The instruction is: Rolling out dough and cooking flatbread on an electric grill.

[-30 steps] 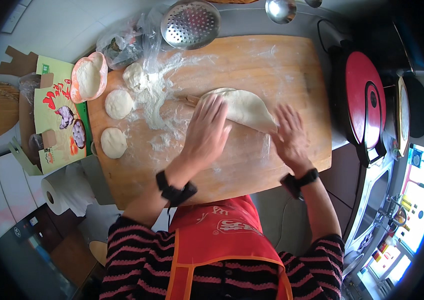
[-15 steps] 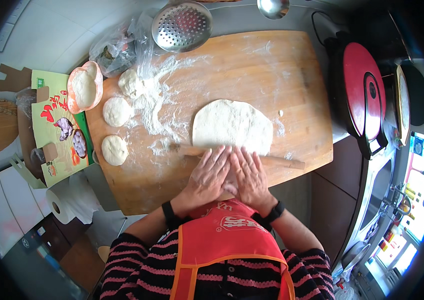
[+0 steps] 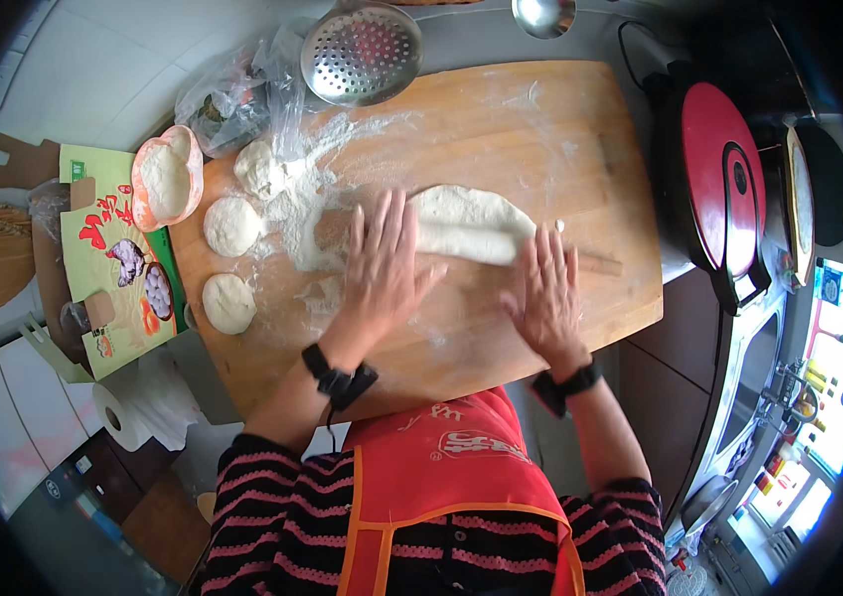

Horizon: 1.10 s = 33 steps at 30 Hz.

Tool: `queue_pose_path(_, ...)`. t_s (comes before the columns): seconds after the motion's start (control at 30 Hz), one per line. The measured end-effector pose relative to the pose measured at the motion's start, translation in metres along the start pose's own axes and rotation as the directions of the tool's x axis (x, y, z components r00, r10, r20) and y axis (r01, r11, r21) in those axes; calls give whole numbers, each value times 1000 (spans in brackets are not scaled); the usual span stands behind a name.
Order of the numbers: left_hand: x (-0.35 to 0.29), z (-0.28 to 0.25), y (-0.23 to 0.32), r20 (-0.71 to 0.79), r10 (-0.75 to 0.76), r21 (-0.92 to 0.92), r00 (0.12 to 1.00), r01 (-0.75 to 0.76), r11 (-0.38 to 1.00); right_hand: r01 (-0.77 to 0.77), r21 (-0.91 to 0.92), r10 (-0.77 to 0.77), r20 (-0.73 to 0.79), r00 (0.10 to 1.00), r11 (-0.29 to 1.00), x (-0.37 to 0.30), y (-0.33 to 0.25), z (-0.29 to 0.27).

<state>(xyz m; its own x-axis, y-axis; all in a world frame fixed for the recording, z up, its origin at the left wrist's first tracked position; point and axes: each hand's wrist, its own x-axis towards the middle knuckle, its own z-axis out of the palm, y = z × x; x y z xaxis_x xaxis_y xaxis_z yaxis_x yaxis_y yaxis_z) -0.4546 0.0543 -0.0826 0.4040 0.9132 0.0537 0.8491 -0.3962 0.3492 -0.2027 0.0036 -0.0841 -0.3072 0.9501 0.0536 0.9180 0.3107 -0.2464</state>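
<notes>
A flattened sheet of dough [image 3: 469, 207] lies on the floured wooden board [image 3: 560, 119]. Its near edge is wrapped round a wooden rolling pin [image 3: 600, 265], whose right end sticks out; the dough covers the middle. My left hand [image 3: 380, 263] lies at the left end of the roll, fingers stretched and thumb spread, hiding that end of the pin. Flat on the right end rests my right hand [image 3: 548, 298], its fingers straight and pointing away from me. Neither hand is wrapped round anything.
Three dough balls, one of them here [image 3: 232, 226], sit along the board's left side by scattered flour [image 3: 307, 214]. A flour bowl [image 3: 166, 177] and printed carton [image 3: 113, 263] stand left. Behind lie a perforated skimmer [image 3: 362, 55] and plastic bag [image 3: 228, 99]; a red electric griddle [image 3: 719, 179] stands right.
My hands have moved apart, from side by side at the middle of the pin to its two ends. The pin has moved away from me, with the sheet's near part now rolled round it.
</notes>
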Motion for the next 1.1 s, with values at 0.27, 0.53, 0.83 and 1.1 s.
queue_pose_path(0.27, 4, -3, -7, 41, 9, 59, 999, -11, 998, 8, 47, -10, 35, 999, 999, 1, 1, -9)
queue_pose_path(0.53, 45, -9, -9, -40, -70, 22, 997, 71, 997, -83, -65, 88, 71, 994, 994, 41, -20, -20)
queue_pose_path(0.83, -48, -12, 2, 232, -491, -832, 840, 433, 348, -104, -74, 106, 27, 994, 992, 142, -17, 8)
queue_pose_path(1.1, -84, 5, -21, 659, -108, -520, 744, 348, -780, 163, 215, -232, 356, 905, 963, 2, -69, -54)
